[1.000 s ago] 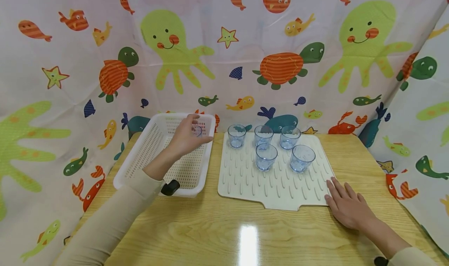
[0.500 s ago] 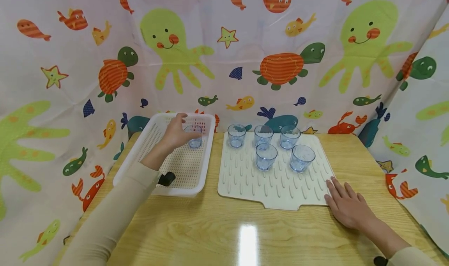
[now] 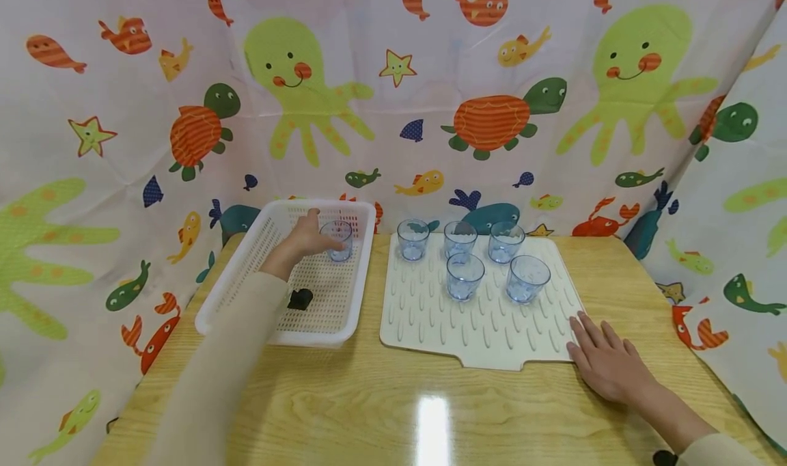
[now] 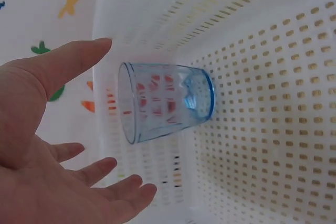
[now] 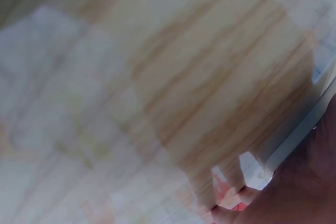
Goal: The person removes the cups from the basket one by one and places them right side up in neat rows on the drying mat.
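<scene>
My left hand (image 3: pixel 300 237) is over the white perforated basket (image 3: pixel 363 275), beside a clear bluish drinking glass (image 3: pixel 341 253) that stands upright on the basket floor. In the left wrist view, thumb and fingers (image 4: pixel 100 169) spread apart at the rim side of the glass (image 4: pixel 163 103), with a gap between hand and glass. My right hand (image 3: pixel 609 363) rests flat on the table, its fingertips at the right edge of a cream ridged drying mat (image 3: pixel 424 322). The right wrist view shows the fingers (image 5: pixel 249 195) at the mat's edge.
Several matching glasses (image 3: pixel 465 278) stand upright on the back half of the mat, in two rows. The wooden table (image 3: pixel 344 404) runs in front of basket and mat. A curtain (image 3: pixel 393 138) printed with sea animals hangs behind and along both sides.
My left hand has drawn left from over the glass, uncovering it, then come slightly nearer to it again. The glass stays in the basket. My right hand has not moved.
</scene>
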`<state>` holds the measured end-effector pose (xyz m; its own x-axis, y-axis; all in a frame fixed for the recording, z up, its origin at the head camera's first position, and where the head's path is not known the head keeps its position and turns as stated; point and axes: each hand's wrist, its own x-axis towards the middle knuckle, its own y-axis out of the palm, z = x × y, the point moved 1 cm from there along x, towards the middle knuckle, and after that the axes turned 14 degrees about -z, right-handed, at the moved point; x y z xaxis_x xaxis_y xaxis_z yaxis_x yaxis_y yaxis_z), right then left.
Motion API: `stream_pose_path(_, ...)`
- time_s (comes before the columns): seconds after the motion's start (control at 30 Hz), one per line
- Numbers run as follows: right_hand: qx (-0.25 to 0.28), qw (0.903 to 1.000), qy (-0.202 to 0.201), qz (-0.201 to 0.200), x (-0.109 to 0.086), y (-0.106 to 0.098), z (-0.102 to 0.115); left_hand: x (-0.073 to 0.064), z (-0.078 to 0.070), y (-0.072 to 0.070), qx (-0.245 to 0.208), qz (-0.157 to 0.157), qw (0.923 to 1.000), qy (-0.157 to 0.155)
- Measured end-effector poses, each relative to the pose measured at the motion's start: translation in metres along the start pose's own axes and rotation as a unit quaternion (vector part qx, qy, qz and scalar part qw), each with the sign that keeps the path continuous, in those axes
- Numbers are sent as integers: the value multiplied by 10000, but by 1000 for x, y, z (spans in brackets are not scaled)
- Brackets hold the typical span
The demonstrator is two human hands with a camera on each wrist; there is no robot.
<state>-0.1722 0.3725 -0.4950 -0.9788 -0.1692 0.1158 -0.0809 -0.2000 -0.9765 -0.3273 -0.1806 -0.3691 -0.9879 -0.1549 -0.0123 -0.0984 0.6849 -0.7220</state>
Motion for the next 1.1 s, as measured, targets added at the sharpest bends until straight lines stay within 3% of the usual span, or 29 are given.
stream_pose_path(0.33,-30,10000,27,2,-1,-1,3,14,3,14,-722,-95,9964,-440)
stream_pose_path(0.53,-25,10000,40,-18,-2,1,3,20,8,23,-755,-110,9948,-680)
stream_pose_path(1.1,-12,9999,38,-109,-3,3,2,25,18,36,-1058,-186,9904,-875)
